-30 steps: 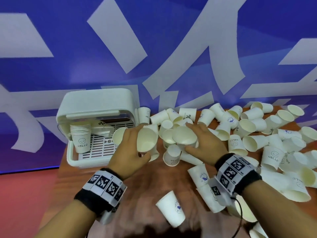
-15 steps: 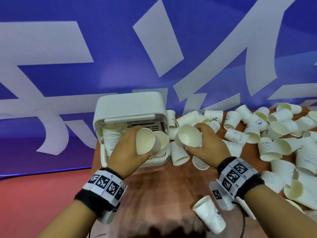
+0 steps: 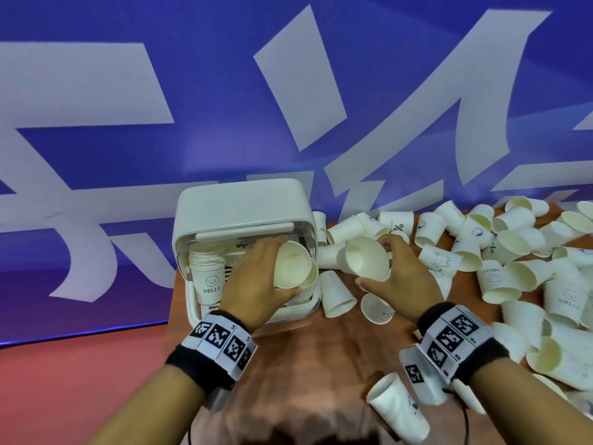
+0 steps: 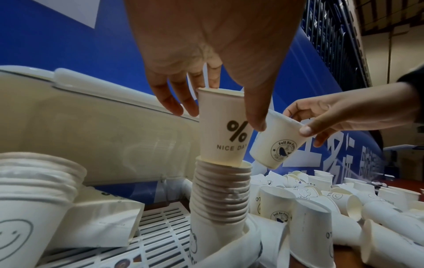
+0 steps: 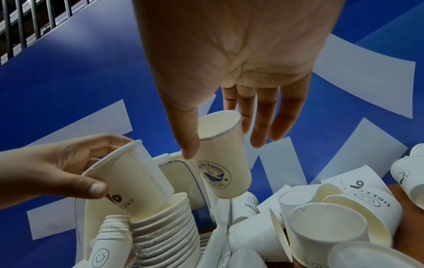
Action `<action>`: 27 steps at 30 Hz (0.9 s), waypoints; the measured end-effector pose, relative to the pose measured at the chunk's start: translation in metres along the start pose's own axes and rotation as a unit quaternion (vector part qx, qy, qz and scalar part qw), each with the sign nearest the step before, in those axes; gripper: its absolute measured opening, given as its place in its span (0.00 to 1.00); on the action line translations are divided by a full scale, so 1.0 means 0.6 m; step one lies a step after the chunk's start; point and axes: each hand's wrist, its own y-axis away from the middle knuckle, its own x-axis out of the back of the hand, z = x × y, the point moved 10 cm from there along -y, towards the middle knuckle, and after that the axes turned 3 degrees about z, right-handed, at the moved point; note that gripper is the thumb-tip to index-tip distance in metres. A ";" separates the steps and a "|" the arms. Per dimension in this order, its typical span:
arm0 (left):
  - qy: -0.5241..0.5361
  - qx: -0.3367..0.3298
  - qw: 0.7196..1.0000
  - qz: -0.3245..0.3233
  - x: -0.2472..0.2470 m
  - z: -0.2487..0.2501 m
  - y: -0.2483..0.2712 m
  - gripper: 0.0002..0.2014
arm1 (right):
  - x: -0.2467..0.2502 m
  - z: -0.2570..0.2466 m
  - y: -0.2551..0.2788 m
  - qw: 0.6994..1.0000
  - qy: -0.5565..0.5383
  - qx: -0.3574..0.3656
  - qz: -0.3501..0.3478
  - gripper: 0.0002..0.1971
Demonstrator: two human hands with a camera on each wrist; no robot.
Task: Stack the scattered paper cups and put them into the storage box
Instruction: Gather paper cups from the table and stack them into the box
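Two cups are being held above the left end of the tabletop. The left hand (image 3: 256,281) is pinching a "NICE DAY" cup (image 4: 223,127) by its rim, its base entering the tall stack (image 4: 220,195) standing in the storage box (image 3: 240,203). The right hand (image 3: 401,277) is gripping a whale-logo cup (image 5: 220,156) just beside it, over the scattered cups (image 3: 500,261).

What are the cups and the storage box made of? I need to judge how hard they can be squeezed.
Cup in the left hand: looks like thin matte paper, with a rolled rim, a side seam and printed ink.
Stack under it: the same, rims slightly crumpled.
Storage box: seems rigid, smooth cream plastic, with a clear panel and a moulded slotted floor.
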 end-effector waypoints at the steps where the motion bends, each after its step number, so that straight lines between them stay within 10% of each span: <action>1: -0.006 -0.005 1.000 -0.002 -0.005 0.000 -0.002 0.40 | 0.000 0.001 -0.001 1.000 0.002 0.000 -0.001 0.36; 18: -0.081 0.057 0.977 -0.189 -0.136 -0.057 -0.011 0.49 | -0.014 0.014 0.008 0.999 0.028 -0.002 -0.036 0.40; 27: -0.006 0.055 0.985 -0.165 -0.109 -0.072 0.009 0.57 | -0.004 -0.056 0.006 0.997 -0.019 0.074 0.008 0.35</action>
